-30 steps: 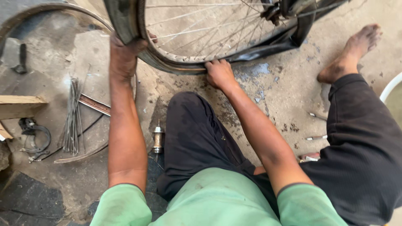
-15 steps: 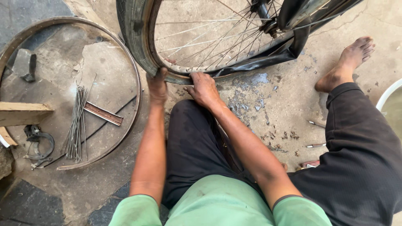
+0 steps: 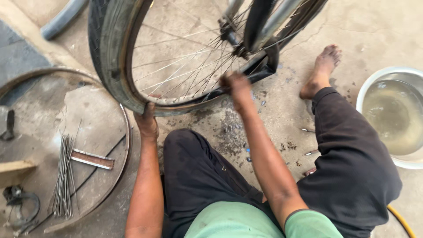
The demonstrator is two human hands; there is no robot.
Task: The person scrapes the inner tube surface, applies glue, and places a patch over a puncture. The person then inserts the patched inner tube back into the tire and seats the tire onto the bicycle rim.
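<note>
1. Floor (image 3: 374, 26): bare concrete, cracked, stained dark in the middle.
2. Raised darker slab (image 3: 17, 55) upper left, pale pipe (image 3: 61, 20) lying beside it.
3. Even daylight, soft shadows.
4. Metal basin (image 3: 368, 88) of murky water at right.

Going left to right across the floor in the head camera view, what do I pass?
Bundle of loose spokes → flat metal bar → left hand under the bicycle wheel → right hand at the tyre → bare foot → basin of water.
</note>
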